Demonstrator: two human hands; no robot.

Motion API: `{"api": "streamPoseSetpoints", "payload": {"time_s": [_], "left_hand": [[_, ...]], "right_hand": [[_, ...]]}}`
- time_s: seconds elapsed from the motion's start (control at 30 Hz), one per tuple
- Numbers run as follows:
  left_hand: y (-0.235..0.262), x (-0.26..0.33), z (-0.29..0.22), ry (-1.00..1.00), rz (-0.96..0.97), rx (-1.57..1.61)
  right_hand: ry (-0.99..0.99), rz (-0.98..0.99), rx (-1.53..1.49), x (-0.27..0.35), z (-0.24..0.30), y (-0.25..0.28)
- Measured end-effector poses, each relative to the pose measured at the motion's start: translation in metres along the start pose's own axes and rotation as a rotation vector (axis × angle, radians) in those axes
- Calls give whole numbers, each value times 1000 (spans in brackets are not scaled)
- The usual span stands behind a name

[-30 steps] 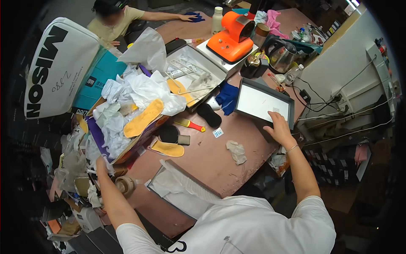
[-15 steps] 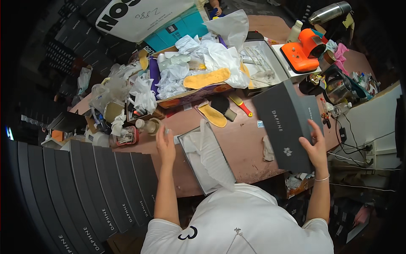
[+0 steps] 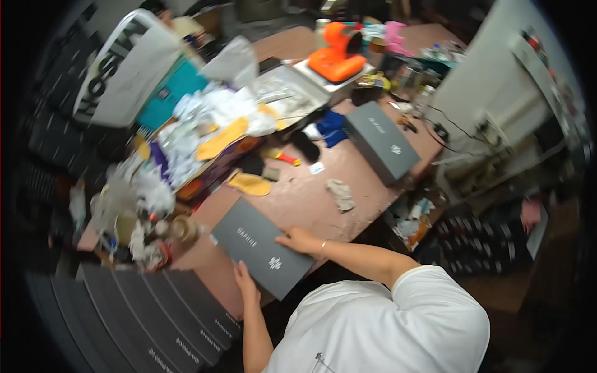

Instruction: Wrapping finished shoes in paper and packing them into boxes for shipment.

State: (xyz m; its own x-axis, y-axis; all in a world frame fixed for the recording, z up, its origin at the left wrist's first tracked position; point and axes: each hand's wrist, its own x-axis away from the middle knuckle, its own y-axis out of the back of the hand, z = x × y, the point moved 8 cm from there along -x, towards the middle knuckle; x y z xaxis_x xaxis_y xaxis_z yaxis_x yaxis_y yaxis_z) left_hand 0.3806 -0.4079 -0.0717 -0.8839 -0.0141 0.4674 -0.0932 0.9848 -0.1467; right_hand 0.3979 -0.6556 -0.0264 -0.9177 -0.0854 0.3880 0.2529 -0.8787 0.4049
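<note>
At near edge of bench (image 3: pixel 305 196), left hand (image 3: pixel 247 284) and right hand (image 3: pixel 303 240) grasp grey box (image 3: pixel 252 233) by opposite sides; seemingly closing step; next move calls for even grip.

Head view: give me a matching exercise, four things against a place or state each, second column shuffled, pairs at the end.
Things
1. Orange device
2. Gray box at the table's near edge
3. Crumpled piece
4. Gray box at the table's right

Places and states
A. Beside a blue cloth
B. Touched by the left hand and right hand
C. On a white base
D. Pale, lying on the tabletop

Pairs: 1-C, 2-B, 3-D, 4-A
</note>
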Motion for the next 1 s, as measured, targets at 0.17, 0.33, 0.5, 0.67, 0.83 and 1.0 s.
{"api": "streamPoseSetpoints", "payload": {"time_s": [0.17, 0.33, 0.5, 0.67, 0.83, 1.0], "left_hand": [[-14, 2, 19, 283, 216, 67], [-31, 46, -10, 107, 197, 23], [-84, 123, -25, 345, 478, 24], [-208, 206, -51, 232, 811, -194], [-338, 329, 0, 136, 986, -135], [-460, 457, 116, 417, 1404, -39]], "right_hand": [[-32, -175, -51, 9, -22, -6], [35, 22, -326, 45, -23, -26], [167, -70, -784, 156, -8, 22], [277, -299, -564, 286, -25, 98], [279, -687, -300, 499, -81, 153], [132, -1134, -207, 700, -123, 148]]}}
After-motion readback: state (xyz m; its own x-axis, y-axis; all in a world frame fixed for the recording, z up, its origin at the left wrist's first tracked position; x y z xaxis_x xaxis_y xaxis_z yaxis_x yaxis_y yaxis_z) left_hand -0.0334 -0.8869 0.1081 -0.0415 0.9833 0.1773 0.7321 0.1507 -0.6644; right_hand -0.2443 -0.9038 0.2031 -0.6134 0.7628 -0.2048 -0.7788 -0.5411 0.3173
